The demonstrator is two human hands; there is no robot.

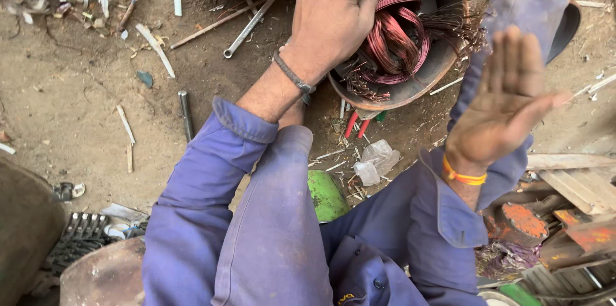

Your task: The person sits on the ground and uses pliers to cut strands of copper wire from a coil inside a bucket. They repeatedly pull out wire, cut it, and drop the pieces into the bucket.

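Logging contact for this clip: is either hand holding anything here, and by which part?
The left hand grips the top rim of the round metal motor housing, beside its copper windings. The right hand is open, palm up, holding nothing.

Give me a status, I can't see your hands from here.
Left hand gripping rim of motor housing, over copper windings. Right hand open, raised, empty. Spanner on ground nearby.

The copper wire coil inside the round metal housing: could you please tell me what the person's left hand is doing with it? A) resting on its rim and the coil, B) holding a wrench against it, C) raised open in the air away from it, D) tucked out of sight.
A: the left hand lies over the rim of the round metal housing and the copper wire coil, while the right hand is raised open, apart from it.
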